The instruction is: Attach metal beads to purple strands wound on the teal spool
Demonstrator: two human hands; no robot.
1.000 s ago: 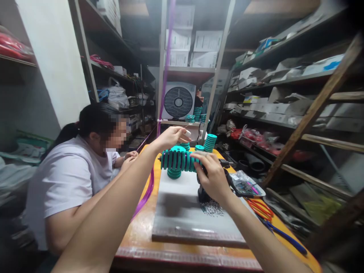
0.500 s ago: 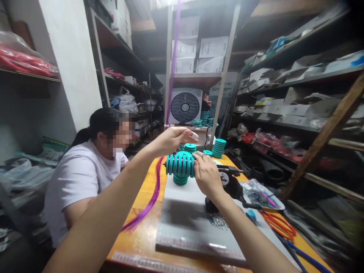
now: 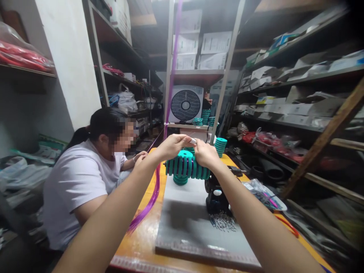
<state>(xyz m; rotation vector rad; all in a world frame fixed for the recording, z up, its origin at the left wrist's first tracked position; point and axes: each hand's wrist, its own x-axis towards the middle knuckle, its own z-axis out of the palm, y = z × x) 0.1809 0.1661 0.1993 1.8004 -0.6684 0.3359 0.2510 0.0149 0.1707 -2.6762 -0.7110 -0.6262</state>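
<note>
Meeting near the centre of the frame, the left hand (image 3: pixel 172 147) and the right hand (image 3: pixel 205 154) are held fingertip to fingertip, or very nearly so. The fingers of both are bent and drawn in; whether anything thin is pinched between them cannot be told. A white covering (image 3: pixel 193 141) is seen on a fingertip where the two hands meet.

Just below them, at mid-frame, a row of green discs (image 3: pixel 186 167) is carried sideways, with dark purple shown in the gaps. Whether the row is touched by the right hand cannot be made out. A short green stack (image 3: pixel 180 179) is seen under the row's left part, and a taller stack (image 3: pixel 220 146) is placed behind, to the right.

Right of centre, a black device (image 3: pixel 216 201) is set on a grey board (image 3: pixel 182 227), with small metal pieces (image 3: pixel 223 222) scattered at its foot. Purple strands (image 3: pixel 152 201) are draped over the yellow table (image 3: pixel 142 212) left of the board. At the left of the frame, a co-worker in a white shirt (image 3: pixel 76 182) is seated, with hands brought close together at the table's edge.
</note>
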